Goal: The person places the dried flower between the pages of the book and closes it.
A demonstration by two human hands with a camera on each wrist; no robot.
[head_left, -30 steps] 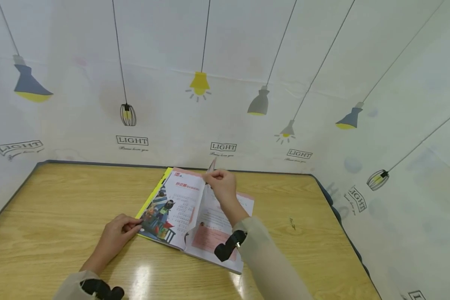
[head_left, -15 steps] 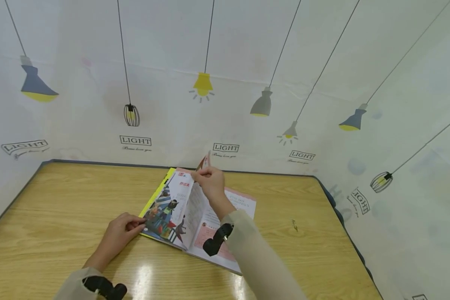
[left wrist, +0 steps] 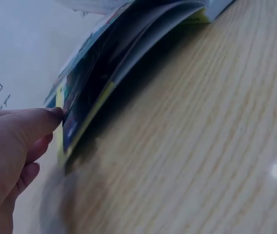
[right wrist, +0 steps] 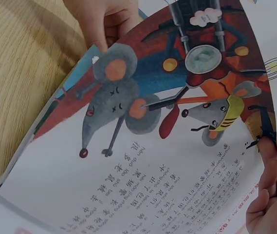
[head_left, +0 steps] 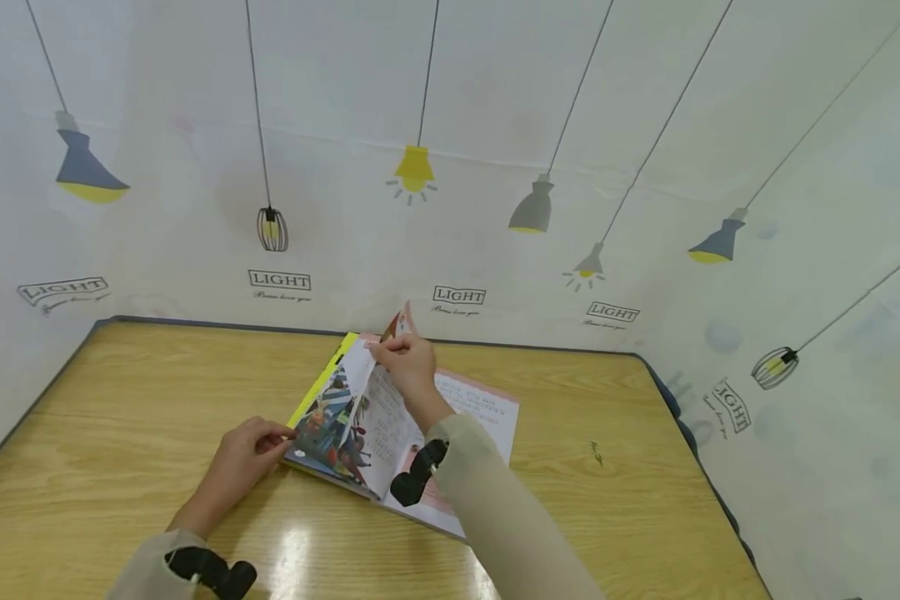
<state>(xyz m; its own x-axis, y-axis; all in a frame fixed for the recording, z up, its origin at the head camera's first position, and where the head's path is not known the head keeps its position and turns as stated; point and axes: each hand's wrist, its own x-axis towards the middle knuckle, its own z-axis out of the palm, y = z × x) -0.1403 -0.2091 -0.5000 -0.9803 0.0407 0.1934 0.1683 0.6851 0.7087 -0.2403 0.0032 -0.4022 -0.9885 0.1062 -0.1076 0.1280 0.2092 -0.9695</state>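
An open picture book (head_left: 483,408) lies at an angle on the wooden table, its yellow cover edge showing on the left. My right hand (head_left: 411,368) pinches a page (head_left: 381,433) near its top edge and holds it raised, curving over the left side. In the right wrist view that page (right wrist: 177,112) shows cartoon mice and lines of text, with my right hand (right wrist: 274,190) at its edge. My left hand (head_left: 243,457) grips the book's lower left corner. Seen from the left wrist, the thumb of my left hand (left wrist: 16,146) lies on the corner, fingers behind it.
The wooden table (head_left: 172,375) extends around the book on all sides. Behind it rises a pale wall covering (head_left: 345,233) printed with hanging lamps. Glare spots mark the table's near side. Black wrist cameras (head_left: 210,571) sit on both sleeves.
My right hand has moved left with the pinched page, which now stands over the left side and uncovers more of the right page. The left hand keeps its hold at the corner.
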